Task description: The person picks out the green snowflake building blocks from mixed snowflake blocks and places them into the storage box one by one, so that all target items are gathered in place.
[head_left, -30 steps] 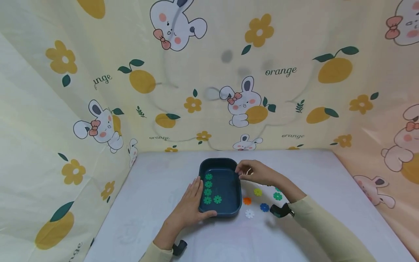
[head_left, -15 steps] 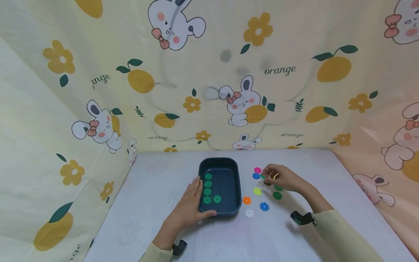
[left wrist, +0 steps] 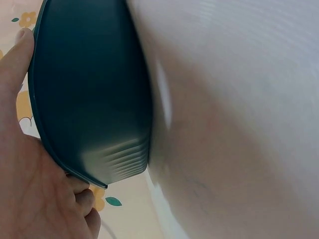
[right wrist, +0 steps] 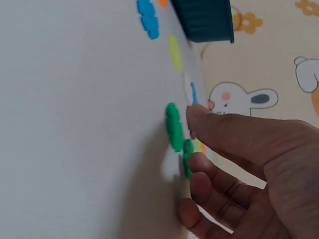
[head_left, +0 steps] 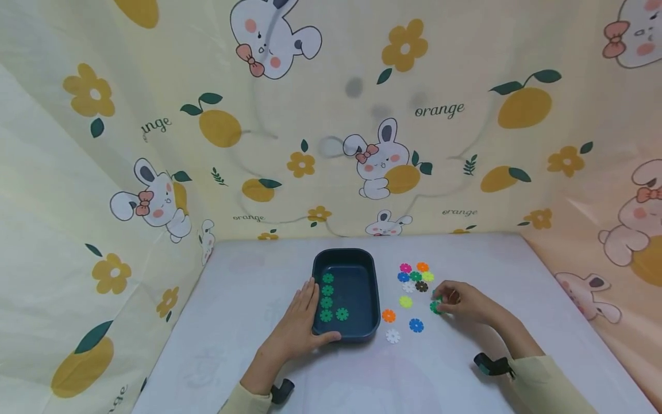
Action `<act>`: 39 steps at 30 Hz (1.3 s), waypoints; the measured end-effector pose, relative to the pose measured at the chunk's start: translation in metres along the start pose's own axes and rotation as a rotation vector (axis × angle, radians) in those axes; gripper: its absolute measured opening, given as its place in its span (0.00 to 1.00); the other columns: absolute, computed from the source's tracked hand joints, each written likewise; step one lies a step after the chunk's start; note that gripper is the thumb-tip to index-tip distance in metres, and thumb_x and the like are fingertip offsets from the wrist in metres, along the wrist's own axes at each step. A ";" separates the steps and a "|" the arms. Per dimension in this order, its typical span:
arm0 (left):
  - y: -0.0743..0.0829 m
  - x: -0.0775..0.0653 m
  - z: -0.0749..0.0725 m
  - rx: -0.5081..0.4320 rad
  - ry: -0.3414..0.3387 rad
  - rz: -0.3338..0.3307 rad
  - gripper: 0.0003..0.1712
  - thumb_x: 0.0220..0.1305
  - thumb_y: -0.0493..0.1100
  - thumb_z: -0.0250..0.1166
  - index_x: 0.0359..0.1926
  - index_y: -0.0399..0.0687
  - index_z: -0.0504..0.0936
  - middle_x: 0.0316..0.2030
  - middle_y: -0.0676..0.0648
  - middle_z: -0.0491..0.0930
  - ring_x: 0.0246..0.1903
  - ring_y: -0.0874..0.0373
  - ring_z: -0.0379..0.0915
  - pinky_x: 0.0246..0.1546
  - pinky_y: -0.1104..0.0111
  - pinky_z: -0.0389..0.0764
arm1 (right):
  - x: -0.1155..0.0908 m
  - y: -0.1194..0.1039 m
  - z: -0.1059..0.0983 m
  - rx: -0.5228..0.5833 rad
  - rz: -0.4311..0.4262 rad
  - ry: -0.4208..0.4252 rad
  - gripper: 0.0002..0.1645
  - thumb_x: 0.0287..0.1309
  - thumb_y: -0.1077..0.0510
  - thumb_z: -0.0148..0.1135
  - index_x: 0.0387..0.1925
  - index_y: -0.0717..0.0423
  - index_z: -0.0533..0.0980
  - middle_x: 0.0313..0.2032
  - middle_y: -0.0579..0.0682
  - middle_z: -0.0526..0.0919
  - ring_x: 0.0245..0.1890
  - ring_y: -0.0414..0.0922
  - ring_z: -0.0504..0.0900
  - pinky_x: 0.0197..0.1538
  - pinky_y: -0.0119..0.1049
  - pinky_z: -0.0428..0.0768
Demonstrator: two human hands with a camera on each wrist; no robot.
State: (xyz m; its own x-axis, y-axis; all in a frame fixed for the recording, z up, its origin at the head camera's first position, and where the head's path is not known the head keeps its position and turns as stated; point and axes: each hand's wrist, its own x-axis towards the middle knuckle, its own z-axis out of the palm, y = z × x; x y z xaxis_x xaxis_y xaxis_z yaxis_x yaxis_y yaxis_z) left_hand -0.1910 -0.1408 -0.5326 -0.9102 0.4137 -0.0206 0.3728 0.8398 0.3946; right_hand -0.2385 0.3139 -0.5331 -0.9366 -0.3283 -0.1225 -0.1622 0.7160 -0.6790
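Note:
A dark blue tray (head_left: 357, 293) on the table contains several green snowflake discs (head_left: 327, 290), in a column along its left side with another beside the lowest. My left hand (head_left: 295, 328) rests on the tray's near left corner, fingers straight along the left side and thumb along the near rim. To the right of the tray, my right hand (head_left: 468, 302) reaches over two green discs (head_left: 435, 307). Its thumb and curved fingers stand apart with nothing between them. In the right wrist view the fingertips are right by the farther green disc (right wrist: 188, 158).
Orange (head_left: 388, 315), white (head_left: 393, 336), blue (head_left: 416, 325) and yellow (head_left: 405, 302) discs lie loose right of the tray. Behind them is a cluster with pink (head_left: 405, 268) and brown (head_left: 421, 286) discs. A printed cloth (head_left: 320, 172) hangs behind the table.
My right hand has moved from the tray's right rim over the disc cluster, then nearer and right to the green discs. The left hand keeps its place on the tray.

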 end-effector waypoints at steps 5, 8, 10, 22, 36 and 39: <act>-0.001 0.000 0.000 -0.013 0.006 0.003 0.76 0.61 0.83 0.64 0.87 0.40 0.39 0.87 0.43 0.32 0.86 0.50 0.27 0.85 0.52 0.42 | -0.002 0.004 0.006 0.031 0.067 0.002 0.15 0.62 0.58 0.79 0.48 0.54 0.83 0.35 0.48 0.75 0.39 0.47 0.73 0.36 0.32 0.74; -0.001 0.000 0.000 -0.014 0.005 -0.003 0.76 0.61 0.83 0.63 0.87 0.40 0.40 0.87 0.43 0.32 0.86 0.50 0.28 0.85 0.52 0.42 | -0.003 0.005 0.008 0.028 0.077 0.010 0.16 0.61 0.58 0.79 0.47 0.54 0.82 0.34 0.48 0.75 0.38 0.47 0.72 0.35 0.33 0.72; 0.000 0.000 0.000 -0.010 0.002 -0.007 0.76 0.61 0.84 0.62 0.87 0.40 0.40 0.87 0.44 0.32 0.86 0.51 0.27 0.85 0.53 0.41 | -0.003 0.005 0.008 0.018 0.064 0.016 0.17 0.60 0.59 0.79 0.47 0.55 0.82 0.33 0.49 0.74 0.37 0.47 0.72 0.35 0.33 0.72; 0.002 0.000 -0.002 -0.030 0.008 -0.007 0.75 0.62 0.81 0.66 0.87 0.41 0.39 0.87 0.44 0.32 0.86 0.50 0.28 0.85 0.51 0.42 | -0.001 0.001 0.012 0.020 0.039 0.031 0.20 0.59 0.63 0.80 0.45 0.57 0.75 0.37 0.50 0.76 0.39 0.47 0.73 0.38 0.32 0.77; 0.001 0.001 -0.001 -0.016 0.005 -0.010 0.75 0.61 0.82 0.65 0.87 0.40 0.40 0.87 0.45 0.31 0.86 0.51 0.27 0.85 0.52 0.41 | 0.012 -0.017 0.014 -0.005 -0.037 0.043 0.09 0.67 0.66 0.72 0.44 0.50 0.85 0.42 0.45 0.85 0.43 0.46 0.80 0.49 0.31 0.86; 0.001 0.001 -0.001 -0.017 0.004 -0.010 0.75 0.62 0.81 0.66 0.87 0.40 0.40 0.87 0.44 0.32 0.86 0.51 0.28 0.85 0.52 0.41 | 0.015 -0.022 0.014 0.006 -0.084 0.041 0.09 0.68 0.67 0.71 0.46 0.51 0.85 0.45 0.46 0.87 0.44 0.45 0.82 0.52 0.32 0.86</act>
State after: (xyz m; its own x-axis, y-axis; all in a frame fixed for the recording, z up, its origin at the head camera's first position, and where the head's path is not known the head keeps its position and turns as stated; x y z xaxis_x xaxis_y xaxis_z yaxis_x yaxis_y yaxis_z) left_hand -0.1912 -0.1397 -0.5310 -0.9145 0.4041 -0.0214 0.3606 0.8377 0.4101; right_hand -0.2452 0.2851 -0.5302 -0.9318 -0.3614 -0.0347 -0.2393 0.6833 -0.6898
